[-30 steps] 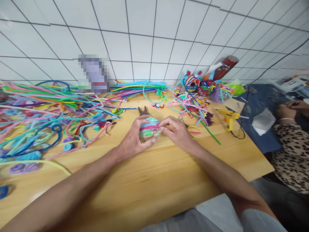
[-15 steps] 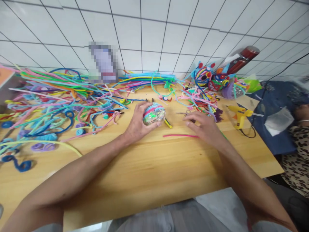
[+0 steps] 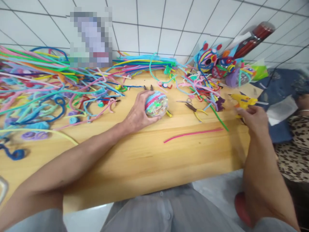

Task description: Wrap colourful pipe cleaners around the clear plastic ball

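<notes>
Ball (image 3: 156,103) wrapped in pink and blue stems sits in the left hand (image 3: 138,112), which is curled around its nine o'clock side, much as it was half a second ago. What has changed most is the right hand (image 3: 257,120): I see it out at three o'clock from the ball, well away from its spot near the scissors (image 3: 189,101). Its fingers are bunched at the handle of the yellow glue gun (image 3: 243,101); they seem to touch it, but from my feed I can't tell whether they have closed on it. With that hand gone from over them, the yellow-handled pliers (image 3: 195,111) have come into view at three o'clock, and the whole pink stem (image 3: 193,132) shows at four.

Behind the ball, I get only the dark tips and a bit of yellow handle of a second tool (image 3: 169,114); the rest is covered. At ten o'clock a blocky blur hides the detail of an upright object (image 3: 93,38). The glue gun's handle is mostly behind the right fingers. Far out at three o'clock, another person's hand (image 3: 303,102) is cut off by the frame edge, and the loose stems (image 3: 36,83) at nine run out of view.
</notes>
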`<state>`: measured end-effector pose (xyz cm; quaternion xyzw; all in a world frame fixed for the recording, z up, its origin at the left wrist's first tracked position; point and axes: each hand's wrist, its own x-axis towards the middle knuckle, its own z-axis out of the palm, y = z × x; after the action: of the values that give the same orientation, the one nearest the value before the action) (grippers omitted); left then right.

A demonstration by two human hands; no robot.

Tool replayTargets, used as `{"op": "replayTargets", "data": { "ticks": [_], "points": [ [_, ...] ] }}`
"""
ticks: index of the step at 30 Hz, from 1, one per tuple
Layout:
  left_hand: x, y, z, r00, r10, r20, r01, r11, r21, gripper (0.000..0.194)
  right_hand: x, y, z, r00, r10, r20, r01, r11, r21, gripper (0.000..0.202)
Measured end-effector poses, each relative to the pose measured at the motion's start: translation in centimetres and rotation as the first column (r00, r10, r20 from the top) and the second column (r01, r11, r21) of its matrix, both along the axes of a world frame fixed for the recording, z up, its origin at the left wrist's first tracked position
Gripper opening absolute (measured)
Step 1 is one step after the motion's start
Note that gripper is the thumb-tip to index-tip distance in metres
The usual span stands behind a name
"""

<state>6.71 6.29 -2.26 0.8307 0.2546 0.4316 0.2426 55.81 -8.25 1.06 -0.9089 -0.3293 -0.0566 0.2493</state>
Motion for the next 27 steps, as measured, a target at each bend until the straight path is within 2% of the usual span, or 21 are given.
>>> {"op": "replayTargets", "data": {
  "ticks": [5,8,10,11,12,13,15,17,18,19,20,22,24,27],
  "points": [
    [0.0,0.0,-0.2,0.999,-0.035,-0.025,0.034,0.999,-0.029,0.099,0.0,3.7,0.0,0.951,-0.113,-0.288,0.159,0.977,0.141,0.021],
    [0.1,0.0,-0.3,0.998,-0.046,-0.036,0.045,0.999,-0.025,0.103,-0.4,5.3,1.1,0.934,-0.148,-0.325,0.229,0.946,0.229,0.025],
    [0.3,-0.1,-0.4,0.999,-0.038,-0.038,0.038,0.999,-0.021,0.104,-1.4,5.7,2.3,0.954,-0.12,-0.275,0.214,0.914,0.344,0.026],
    [0.3,-0.1,-0.4,0.999,-0.032,-0.036,0.032,0.999,-0.021,0.103,-2.3,5.6,2.9,0.969,-0.077,-0.233,0.171,0.892,0.418,0.025],
    [0.4,-0.2,-0.5,0.999,-0.026,-0.028,0.026,0.999,-0.019,0.103,-3.4,5.4,3.6,0.985,0.03,-0.167,0.063,0.849,0.525,0.025],
    [0.5,-0.2,-0.6,1.0,-0.018,-0.016,0.018,1.0,-0.018,0.103,-4.9,5.1,4.2,0.985,0.151,-0.086,-0.066,0.782,0.62,0.027],
    [0.6,-0.3,-0.8,1.0,0.001,0.004,-0.001,1.0,-0.02,0.104,-8.8,4.1,5.0,0.917,0.399,0.001,-0.305,0.7,0.646,0.032],
    [0.6,-0.3,-1.0,1.0,0.016,0.013,-0.016,0.999,-0.028,0.107,-13.4,3.0,5.3,0.838,0.546,0.01,-0.414,0.622,0.664,0.036],
    [0.6,-0.3,-1.1,1.0,0.02,0.012,-0.019,0.999,-0.03,0.109,-15.7,2.5,5.2,0.803,0.595,0.031,-0.482,0.617,0.622,0.035],
    [0.6,-0.3,-1.2,1.0,0.019,0.009,-0.019,0.999,-0.03,0.111,-17.7,2.1,5.0,0.748,0.661,0.062,-0.593,0.623,0.51,0.031],
    [0.5,-0.3,-1.2,1.0,0.015,0.009,-0.015,1.0,-0.025,0.113,-19.4,1.9,4.7,0.684,0.722,0.101,-0.69,0.596,0.411,0.025],
    [0.4,-0.2,-1.3,1.0,-0.004,0.005,0.004,1.0,-0.017,0.115,-21.7,1.8,4.0,0.557,0.813,0.172,-0.813,0.491,0.313,0.023],
    [0.4,-0.2,-1.3,1.0,-0.023,-0.002,0.023,1.0,-0.021,0.114,-22.6,2.2,3.3,0.457,0.862,0.219,-0.881,0.404,0.247,0.031],
    [0.4,-0.4,-1.4,1.0,-0.017,-0.018,0.016,0.999,-0.033,0.109,-22.1,3.0,2.5,0.335,0.905,0.261,-0.94,0.303,0.155,0.037]
  ]
}}
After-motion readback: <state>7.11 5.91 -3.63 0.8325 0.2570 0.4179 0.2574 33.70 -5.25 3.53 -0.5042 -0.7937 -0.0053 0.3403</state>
